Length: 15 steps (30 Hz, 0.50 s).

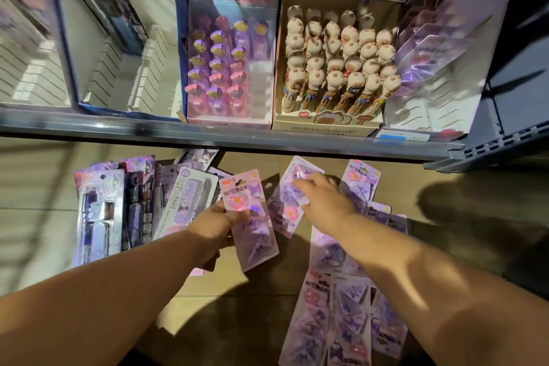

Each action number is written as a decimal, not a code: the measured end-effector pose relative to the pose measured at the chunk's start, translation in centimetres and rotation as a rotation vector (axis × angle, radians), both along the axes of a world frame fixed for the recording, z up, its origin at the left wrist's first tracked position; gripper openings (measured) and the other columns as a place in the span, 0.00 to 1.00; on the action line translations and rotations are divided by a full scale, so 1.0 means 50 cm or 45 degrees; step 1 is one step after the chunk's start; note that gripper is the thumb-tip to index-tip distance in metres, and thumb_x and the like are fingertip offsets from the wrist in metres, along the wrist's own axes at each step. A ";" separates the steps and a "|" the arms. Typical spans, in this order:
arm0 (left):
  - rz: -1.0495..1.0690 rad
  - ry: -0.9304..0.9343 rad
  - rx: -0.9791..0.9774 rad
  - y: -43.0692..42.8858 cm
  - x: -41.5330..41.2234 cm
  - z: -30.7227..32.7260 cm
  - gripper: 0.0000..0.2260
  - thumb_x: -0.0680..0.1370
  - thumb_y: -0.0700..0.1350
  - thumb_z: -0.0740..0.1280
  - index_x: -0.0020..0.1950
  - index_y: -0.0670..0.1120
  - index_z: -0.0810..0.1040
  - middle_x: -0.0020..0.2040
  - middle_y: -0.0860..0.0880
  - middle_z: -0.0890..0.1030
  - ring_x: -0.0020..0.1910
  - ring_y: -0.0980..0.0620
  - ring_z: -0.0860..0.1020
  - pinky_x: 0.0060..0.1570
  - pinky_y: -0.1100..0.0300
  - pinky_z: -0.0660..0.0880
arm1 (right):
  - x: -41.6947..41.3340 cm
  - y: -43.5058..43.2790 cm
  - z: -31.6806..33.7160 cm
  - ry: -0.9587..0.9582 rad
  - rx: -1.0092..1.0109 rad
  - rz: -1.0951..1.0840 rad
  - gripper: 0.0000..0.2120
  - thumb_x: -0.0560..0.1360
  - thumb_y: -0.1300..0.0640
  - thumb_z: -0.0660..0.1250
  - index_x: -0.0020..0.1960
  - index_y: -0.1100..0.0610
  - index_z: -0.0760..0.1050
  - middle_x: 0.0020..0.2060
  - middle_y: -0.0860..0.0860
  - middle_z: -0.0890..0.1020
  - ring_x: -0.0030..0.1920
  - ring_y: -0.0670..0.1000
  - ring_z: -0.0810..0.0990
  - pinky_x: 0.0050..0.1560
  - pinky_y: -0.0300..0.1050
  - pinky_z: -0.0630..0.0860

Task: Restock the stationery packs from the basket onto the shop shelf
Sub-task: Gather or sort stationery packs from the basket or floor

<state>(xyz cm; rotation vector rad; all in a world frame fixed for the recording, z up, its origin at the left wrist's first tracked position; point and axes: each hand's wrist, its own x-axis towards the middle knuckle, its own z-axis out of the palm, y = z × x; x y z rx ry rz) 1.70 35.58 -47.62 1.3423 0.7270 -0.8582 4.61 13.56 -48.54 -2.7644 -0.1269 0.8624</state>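
Observation:
My left hand (215,224) grips a purple corner-clip pack (249,220), upright below the shelf edge. My right hand (322,197) reaches forward and its fingers pinch another purple pack (286,211) that lies tilted on the pile. More packs of the same kind (338,315) lie loose at the lower right, and one (361,177) stands further back. Several pen and stapler packs (101,214) lie at the left. No basket is visible. The grey shelf (237,135) runs across the middle of the view.
On the shelf stand a box of purple and pink character items (219,68), a box of cream animal-head ball pens (335,68), white ribbed dividers (118,68) at the left, and a clear purple pack (430,47) leaning at the right. Below lies tan floor (35,202).

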 end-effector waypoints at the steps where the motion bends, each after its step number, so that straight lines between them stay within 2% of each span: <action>1: 0.033 -0.021 0.004 0.005 0.004 -0.002 0.07 0.78 0.36 0.65 0.54 0.45 0.78 0.45 0.44 0.85 0.44 0.44 0.81 0.42 0.54 0.78 | 0.010 0.001 0.005 0.011 -0.058 0.119 0.31 0.76 0.64 0.61 0.75 0.43 0.59 0.73 0.50 0.57 0.72 0.55 0.58 0.69 0.51 0.63; 3: 0.053 -0.073 0.023 0.015 0.014 -0.002 0.08 0.78 0.35 0.64 0.54 0.45 0.78 0.41 0.45 0.85 0.40 0.46 0.81 0.37 0.56 0.77 | 0.025 0.009 0.010 0.054 -0.143 0.287 0.34 0.76 0.65 0.60 0.75 0.41 0.55 0.75 0.50 0.52 0.74 0.57 0.52 0.71 0.53 0.57; 4: 0.050 -0.095 0.024 0.020 0.020 0.000 0.09 0.78 0.35 0.64 0.55 0.45 0.78 0.43 0.44 0.85 0.40 0.45 0.82 0.37 0.56 0.76 | 0.030 0.014 0.010 0.068 -0.178 0.337 0.34 0.76 0.64 0.61 0.75 0.41 0.55 0.75 0.51 0.51 0.75 0.57 0.51 0.71 0.53 0.56; 6: 0.059 -0.136 0.006 0.031 0.029 0.006 0.09 0.78 0.35 0.64 0.54 0.47 0.78 0.48 0.42 0.84 0.43 0.45 0.82 0.38 0.56 0.75 | 0.039 0.023 0.005 0.065 -0.231 0.393 0.32 0.76 0.61 0.64 0.75 0.42 0.57 0.74 0.53 0.54 0.73 0.58 0.55 0.71 0.53 0.58; 10: 0.083 -0.188 -0.024 0.044 0.039 0.017 0.09 0.78 0.35 0.65 0.52 0.49 0.79 0.43 0.47 0.85 0.41 0.49 0.82 0.38 0.56 0.75 | 0.044 0.035 0.003 0.039 -0.279 0.475 0.27 0.75 0.54 0.68 0.71 0.48 0.63 0.67 0.54 0.64 0.69 0.58 0.61 0.68 0.53 0.63; 13: 0.077 -0.205 -0.045 0.051 0.040 0.019 0.10 0.78 0.36 0.66 0.54 0.48 0.79 0.45 0.47 0.85 0.43 0.48 0.83 0.40 0.56 0.76 | 0.040 0.044 0.007 -0.061 -0.348 0.622 0.27 0.73 0.45 0.68 0.69 0.51 0.66 0.65 0.54 0.65 0.69 0.57 0.60 0.67 0.53 0.61; 15: 0.077 -0.234 -0.044 0.054 0.042 0.022 0.09 0.78 0.37 0.66 0.54 0.48 0.79 0.44 0.48 0.86 0.42 0.48 0.83 0.40 0.56 0.76 | 0.039 0.053 0.006 -0.129 -0.375 0.706 0.28 0.73 0.44 0.68 0.69 0.51 0.65 0.66 0.53 0.64 0.70 0.56 0.60 0.68 0.52 0.59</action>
